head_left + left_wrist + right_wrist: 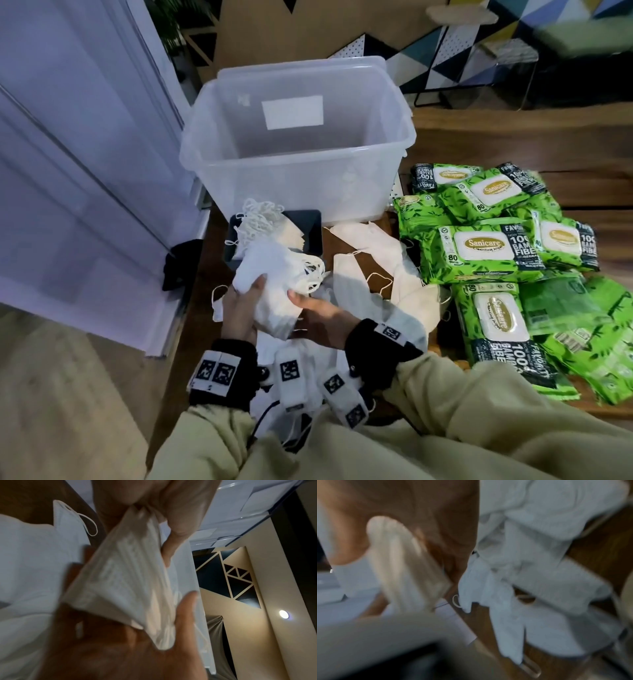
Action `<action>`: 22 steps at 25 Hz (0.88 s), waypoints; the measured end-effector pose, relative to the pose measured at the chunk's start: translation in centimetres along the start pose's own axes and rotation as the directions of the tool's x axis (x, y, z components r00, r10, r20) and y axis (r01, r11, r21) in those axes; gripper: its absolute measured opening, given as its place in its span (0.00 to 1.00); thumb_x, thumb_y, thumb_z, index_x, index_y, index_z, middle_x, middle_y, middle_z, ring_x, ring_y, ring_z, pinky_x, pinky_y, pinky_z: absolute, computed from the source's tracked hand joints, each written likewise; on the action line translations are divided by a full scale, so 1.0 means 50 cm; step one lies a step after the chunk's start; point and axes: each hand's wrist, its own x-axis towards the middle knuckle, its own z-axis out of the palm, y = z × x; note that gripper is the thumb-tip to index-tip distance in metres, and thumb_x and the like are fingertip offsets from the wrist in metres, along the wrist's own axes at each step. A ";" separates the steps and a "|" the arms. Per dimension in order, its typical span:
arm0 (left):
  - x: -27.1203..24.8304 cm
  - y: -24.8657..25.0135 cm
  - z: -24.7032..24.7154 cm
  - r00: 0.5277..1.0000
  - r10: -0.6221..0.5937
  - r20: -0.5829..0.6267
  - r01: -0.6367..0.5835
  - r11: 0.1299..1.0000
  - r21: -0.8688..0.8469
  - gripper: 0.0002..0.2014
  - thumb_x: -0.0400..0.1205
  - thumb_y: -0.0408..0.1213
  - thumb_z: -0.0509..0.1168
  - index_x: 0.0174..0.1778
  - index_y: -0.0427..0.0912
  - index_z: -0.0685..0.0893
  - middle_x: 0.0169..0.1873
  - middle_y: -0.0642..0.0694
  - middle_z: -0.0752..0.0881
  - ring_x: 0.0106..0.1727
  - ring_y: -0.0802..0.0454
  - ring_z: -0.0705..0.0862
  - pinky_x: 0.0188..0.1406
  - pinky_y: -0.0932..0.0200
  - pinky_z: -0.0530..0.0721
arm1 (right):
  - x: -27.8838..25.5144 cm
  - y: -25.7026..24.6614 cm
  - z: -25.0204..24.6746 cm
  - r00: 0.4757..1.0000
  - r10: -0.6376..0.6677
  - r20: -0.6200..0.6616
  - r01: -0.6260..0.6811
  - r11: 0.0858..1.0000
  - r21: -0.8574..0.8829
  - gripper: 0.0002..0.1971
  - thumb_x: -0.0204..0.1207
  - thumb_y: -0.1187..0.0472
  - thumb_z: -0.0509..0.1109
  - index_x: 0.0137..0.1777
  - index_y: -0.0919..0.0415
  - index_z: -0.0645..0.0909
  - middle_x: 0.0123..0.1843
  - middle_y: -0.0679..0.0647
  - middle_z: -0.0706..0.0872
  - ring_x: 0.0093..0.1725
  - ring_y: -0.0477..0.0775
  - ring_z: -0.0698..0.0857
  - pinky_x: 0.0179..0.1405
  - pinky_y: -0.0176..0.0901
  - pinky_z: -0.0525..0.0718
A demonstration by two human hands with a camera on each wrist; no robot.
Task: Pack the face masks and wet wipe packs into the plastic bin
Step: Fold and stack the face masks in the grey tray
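White mask stack [274, 294] being clamped between left hand [241, 310] and right hand [320, 313], squaring edges, likely for one tidy drop into far plastic bin [298, 150].

Both forearms, in pale sleeves with black wrist bands, are reaching forward close together. The left hand [241, 308] is gripping one side of a stack of face masks [274, 284], thumb lying on top. The right hand [320, 317] is holding the opposite side, fingers curling beneath.
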 end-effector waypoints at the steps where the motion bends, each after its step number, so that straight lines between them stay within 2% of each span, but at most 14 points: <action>1: 0.001 -0.005 0.008 1.000 -0.005 0.002 0.005 1.000 0.021 0.15 0.82 0.32 0.64 0.62 0.27 0.78 0.54 0.32 0.85 0.37 0.54 0.86 0.25 0.70 0.82 | 0.013 -0.003 0.001 0.996 -0.040 -0.084 0.051 0.990 0.133 0.15 0.80 0.57 0.65 0.63 0.64 0.78 0.64 0.64 0.83 0.56 0.59 0.83 0.58 0.45 0.81; 2: 0.005 -0.014 0.009 1.000 -0.011 0.008 0.011 1.000 0.015 0.17 0.82 0.30 0.63 0.65 0.26 0.77 0.58 0.29 0.84 0.38 0.55 0.86 0.28 0.69 0.83 | 0.025 -0.004 -0.001 0.985 -0.068 -0.157 0.100 0.973 0.209 0.18 0.77 0.61 0.68 0.65 0.66 0.78 0.67 0.67 0.81 0.58 0.61 0.82 0.60 0.46 0.80; 4: 0.012 -0.028 0.005 0.999 -0.038 -0.004 0.038 0.999 0.003 0.19 0.80 0.31 0.67 0.67 0.29 0.77 0.60 0.33 0.84 0.49 0.47 0.87 0.40 0.58 0.86 | 0.040 -0.004 -0.009 0.954 -0.108 -0.278 0.185 0.945 0.269 0.19 0.73 0.66 0.71 0.64 0.71 0.78 0.67 0.69 0.80 0.57 0.62 0.83 0.61 0.49 0.80; 5: 0.015 -0.033 0.001 0.998 -0.063 -0.018 0.063 0.998 0.003 0.20 0.79 0.32 0.68 0.67 0.31 0.78 0.60 0.35 0.85 0.54 0.43 0.86 0.47 0.53 0.86 | 0.043 -0.003 -0.013 0.931 -0.127 -0.341 0.228 0.935 0.272 0.18 0.73 0.69 0.71 0.62 0.73 0.80 0.64 0.69 0.83 0.52 0.62 0.85 0.57 0.49 0.83; 7: 0.018 -0.035 -0.007 0.997 -0.079 -0.026 0.079 0.997 -0.001 0.21 0.78 0.33 0.70 0.67 0.33 0.78 0.60 0.37 0.85 0.59 0.39 0.84 0.59 0.45 0.83 | 0.046 -0.003 -0.020 0.871 -0.149 -0.469 0.298 0.918 0.262 0.13 0.72 0.70 0.72 0.56 0.72 0.83 0.52 0.66 0.87 0.41 0.58 0.87 0.41 0.44 0.87; 9: 0.026 -0.041 -0.016 0.997 -0.082 -0.013 0.082 0.996 0.019 0.22 0.77 0.34 0.70 0.67 0.34 0.78 0.60 0.38 0.85 0.60 0.39 0.84 0.62 0.41 0.82 | 0.045 -0.011 -0.040 0.812 -0.143 -0.565 0.328 0.914 0.240 0.05 0.74 0.71 0.69 0.49 0.68 0.82 0.37 0.60 0.87 0.31 0.53 0.83 0.32 0.41 0.83; 11: 0.025 -0.036 -0.024 0.998 -0.069 0.006 0.069 0.996 0.050 0.20 0.78 0.34 0.70 0.66 0.34 0.78 0.60 0.38 0.85 0.59 0.40 0.84 0.62 0.41 0.81 | 0.042 -0.023 -0.060 0.832 -0.134 -0.538 0.303 0.923 0.239 0.04 0.76 0.70 0.65 0.44 0.69 0.81 0.27 0.58 0.80 0.25 0.50 0.78 0.31 0.40 0.80; 14: 0.023 -0.040 -0.028 0.998 -0.059 0.037 0.056 0.996 0.072 0.18 0.79 0.33 0.69 0.64 0.33 0.79 0.59 0.37 0.85 0.59 0.39 0.83 0.61 0.44 0.81 | 0.034 -0.038 -0.081 0.871 -0.159 -0.465 0.292 0.928 0.230 0.10 0.77 0.70 0.63 0.33 0.66 0.78 0.26 0.57 0.76 0.25 0.52 0.78 0.35 0.42 0.78; 16: 0.021 -0.049 -0.031 0.995 -0.069 0.068 0.062 0.993 0.100 0.18 0.77 0.34 0.71 0.61 0.33 0.80 0.58 0.36 0.85 0.59 0.37 0.83 0.61 0.42 0.82 | 0.030 -0.042 -0.086 0.881 -0.153 -0.448 0.259 0.947 0.187 0.11 0.78 0.69 0.62 0.33 0.63 0.73 0.22 0.54 0.77 0.24 0.51 0.77 0.36 0.42 0.77; 18: 0.022 -0.055 -0.033 0.994 -0.076 0.077 0.064 0.987 0.148 0.21 0.74 0.38 0.74 0.60 0.35 0.80 0.58 0.37 0.85 0.60 0.37 0.83 0.63 0.38 0.81 | 0.020 -0.038 -0.085 0.917 -0.137 -0.374 0.221 0.956 0.192 0.09 0.79 0.66 0.63 0.37 0.63 0.74 0.26 0.55 0.78 0.30 0.53 0.76 0.37 0.42 0.75; 20: 0.027 -0.061 -0.040 0.996 -0.065 0.060 0.053 0.982 0.183 0.29 0.68 0.45 0.76 0.62 0.36 0.78 0.60 0.38 0.84 0.61 0.38 0.83 0.64 0.36 0.80 | 0.014 -0.022 -0.080 0.950 -0.191 -0.245 0.222 0.969 0.105 0.01 0.79 0.64 0.65 0.46 0.62 0.78 0.39 0.57 0.82 0.39 0.54 0.79 0.44 0.45 0.77; 21: 0.030 -0.063 -0.042 0.997 -0.052 0.056 0.041 0.984 0.171 0.35 0.63 0.49 0.77 0.64 0.37 0.78 0.60 0.39 0.84 0.60 0.38 0.83 0.64 0.36 0.80 | 0.012 -0.013 -0.076 0.950 -0.238 -0.201 0.236 0.971 -0.035 0.07 0.78 0.65 0.68 0.54 0.60 0.76 0.45 0.55 0.82 0.45 0.54 0.81 0.52 0.47 0.79; 22: 0.036 -0.068 -0.046 0.997 -0.041 0.063 0.030 0.985 0.169 0.41 0.58 0.53 0.77 0.65 0.37 0.77 0.60 0.39 0.84 0.60 0.39 0.83 0.63 0.36 0.81 | 0.014 -0.005 -0.076 0.948 -0.274 -0.164 0.239 0.949 -0.207 0.18 0.75 0.67 0.71 0.62 0.59 0.72 0.50 0.52 0.82 0.52 0.51 0.82 0.60 0.48 0.79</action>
